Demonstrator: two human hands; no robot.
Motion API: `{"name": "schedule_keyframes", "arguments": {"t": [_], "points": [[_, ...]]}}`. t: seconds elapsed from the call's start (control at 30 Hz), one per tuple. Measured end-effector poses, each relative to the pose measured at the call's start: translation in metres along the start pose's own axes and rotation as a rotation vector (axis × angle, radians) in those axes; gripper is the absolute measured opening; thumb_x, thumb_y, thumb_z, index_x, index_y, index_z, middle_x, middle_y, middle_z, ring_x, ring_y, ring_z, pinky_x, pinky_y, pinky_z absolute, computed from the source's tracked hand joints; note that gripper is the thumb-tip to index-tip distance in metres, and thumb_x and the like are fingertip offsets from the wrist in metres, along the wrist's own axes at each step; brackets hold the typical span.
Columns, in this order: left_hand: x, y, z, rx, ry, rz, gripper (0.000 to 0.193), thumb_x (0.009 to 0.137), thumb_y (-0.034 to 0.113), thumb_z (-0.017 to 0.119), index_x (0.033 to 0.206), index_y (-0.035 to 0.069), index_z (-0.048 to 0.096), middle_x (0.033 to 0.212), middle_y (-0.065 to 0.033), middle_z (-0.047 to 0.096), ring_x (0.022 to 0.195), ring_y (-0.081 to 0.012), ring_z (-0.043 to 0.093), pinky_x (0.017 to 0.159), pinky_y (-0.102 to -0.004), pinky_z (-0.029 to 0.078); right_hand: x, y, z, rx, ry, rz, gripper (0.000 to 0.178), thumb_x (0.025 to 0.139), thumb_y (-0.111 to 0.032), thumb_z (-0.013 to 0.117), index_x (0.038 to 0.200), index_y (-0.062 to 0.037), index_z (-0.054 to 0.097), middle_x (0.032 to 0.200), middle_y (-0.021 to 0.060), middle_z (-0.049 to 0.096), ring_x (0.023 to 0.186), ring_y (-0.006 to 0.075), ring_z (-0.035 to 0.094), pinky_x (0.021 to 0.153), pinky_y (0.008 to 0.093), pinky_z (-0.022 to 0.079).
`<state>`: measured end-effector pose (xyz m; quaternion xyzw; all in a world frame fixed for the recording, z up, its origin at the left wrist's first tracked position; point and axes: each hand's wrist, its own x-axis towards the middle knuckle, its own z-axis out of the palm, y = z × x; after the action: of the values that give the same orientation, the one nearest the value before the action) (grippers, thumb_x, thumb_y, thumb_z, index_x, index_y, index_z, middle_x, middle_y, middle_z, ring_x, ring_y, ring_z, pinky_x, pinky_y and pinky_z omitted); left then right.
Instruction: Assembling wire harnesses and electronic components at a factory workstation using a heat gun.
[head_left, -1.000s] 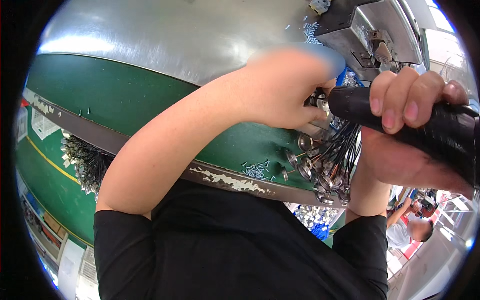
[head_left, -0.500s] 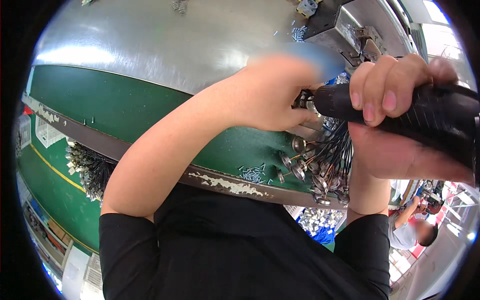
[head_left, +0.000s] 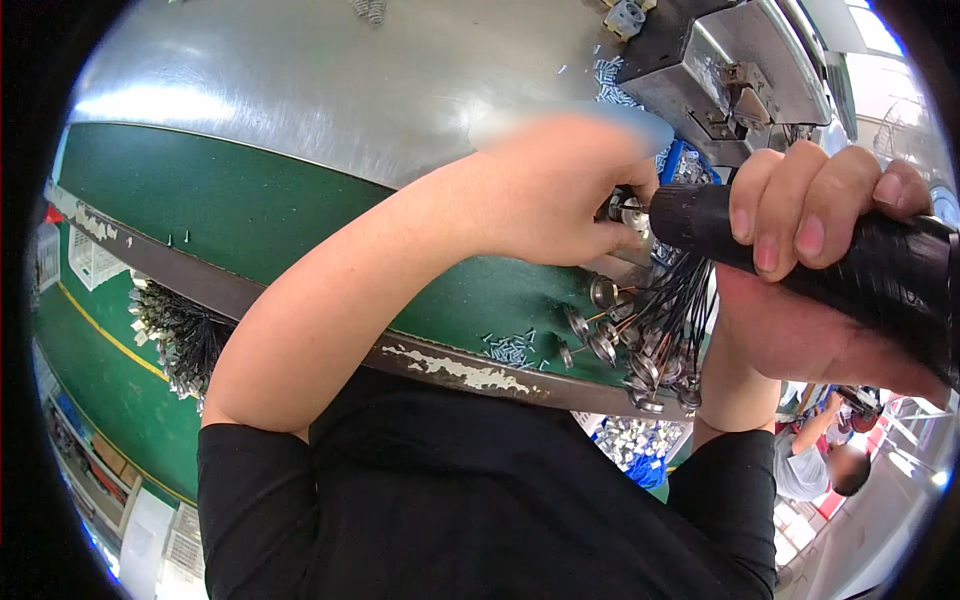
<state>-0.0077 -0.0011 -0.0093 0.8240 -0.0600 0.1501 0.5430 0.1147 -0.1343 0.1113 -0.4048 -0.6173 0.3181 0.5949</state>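
My right hand (head_left: 790,250) is wrapped round a thick black cylindrical power screwdriver (head_left: 690,216), its fingers over the top of the body. The front end points left, toward my left hand (head_left: 560,190). That hand is closed on a small metal part (head_left: 630,214), thumb below and fingers above; most of the part is hidden. The screwdriver's nose meets or nearly meets this part; I cannot tell if they touch. Below the tool lies a bunch of black wires (head_left: 685,290) with several round metal discs (head_left: 602,345) at their ends.
Loose screws (head_left: 512,349) lie near the green bench's front edge, and more screws (head_left: 612,80) at the back. Beside those stands a metal fixture (head_left: 740,85). A blue bin (head_left: 690,165) holds small parts. Another wire bundle (head_left: 180,335) hangs at left. A person (head_left: 825,465) works at far right.
The view has shifted slightly. The screwdriver and my right hand sit a little lower and further right in the picture. My left hand keeps its hold on the small metal part.
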Motion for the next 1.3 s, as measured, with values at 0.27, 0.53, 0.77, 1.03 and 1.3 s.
{"name": "schedule_keyframes", "arguments": {"t": [0.27, 0.53, 0.77, 1.03, 1.3], "points": [[0.006, 0.001, 0.001, -0.034, -0.016, 0.050, 0.028, 0.078, 0.019, 0.084, 0.100, 0.004, 0.076, 0.104, -0.0113, 0.074, 0.098, -0.0335, 0.073, 0.087, -0.0428, 0.059, 0.007, -0.018, 0.002, 0.013, 0.117, 0.004, 0.110, 0.081, -0.091, 0.055, 0.146, -0.0017, 0.049, 0.086, 0.0004, 0.051, 0.067, 0.0125, 0.051, 0.067, 0.0325, 0.042], [0.000, 0.006, -0.003, -0.190, 0.103, 0.258, 0.048, 0.074, 0.018, 0.095, 0.110, -0.005, 0.074, 0.126, -0.0173, 0.073, 0.113, -0.0342, 0.073, 0.097, -0.0416, 0.058, 0.005, -0.041, 0.006, 0.038, 0.261, -0.021, 0.105, 0.092, -0.084, 0.047, 0.151, 0.0022, 0.047, 0.084, 0.0008, 0.050, 0.066, 0.0122, 0.049, 0.068, 0.0319, 0.041], [0.001, 0.019, -0.009, -0.341, -0.014, 0.125, 0.014, 0.080, 0.003, 0.090, 0.086, 0.001, 0.077, 0.114, -0.0138, 0.076, 0.124, -0.0334, 0.069, 0.093, -0.0409, 0.059, -0.016, -0.060, 0.009, 0.016, 0.386, -0.053, 0.104, 0.095, -0.083, 0.043, 0.152, 0.0037, 0.047, 0.084, 0.0021, 0.051, 0.066, 0.0132, 0.049, 0.068, 0.0330, 0.040], [0.005, 0.030, -0.036, -0.180, -0.271, 0.357, 0.051, 0.068, 0.033, 0.100, 0.108, 0.007, 0.081, 0.134, -0.0171, 0.069, 0.148, -0.0394, 0.048, 0.108, -0.0481, 0.051, -0.059, -0.076, -0.033, -0.023, 0.472, -0.074, 0.107, 0.093, -0.086, 0.041, 0.149, 0.0036, 0.049, 0.086, 0.0050, 0.053, 0.068, 0.0162, 0.050, 0.070, 0.0366, 0.041], [0.006, 0.019, -0.005, -0.160, 0.098, 0.086, 0.048, 0.085, 0.027, 0.090, 0.119, -0.002, 0.073, 0.112, -0.0181, 0.075, 0.100, -0.0296, 0.073, 0.089, -0.0383, 0.057, -0.044, -0.054, -0.067, -0.063, 0.472, -0.074, 0.109, 0.090, -0.089, 0.038, 0.146, 0.0035, 0.050, 0.087, 0.0078, 0.055, 0.069, 0.0192, 0.051, 0.071, 0.0402, 0.041]]}}
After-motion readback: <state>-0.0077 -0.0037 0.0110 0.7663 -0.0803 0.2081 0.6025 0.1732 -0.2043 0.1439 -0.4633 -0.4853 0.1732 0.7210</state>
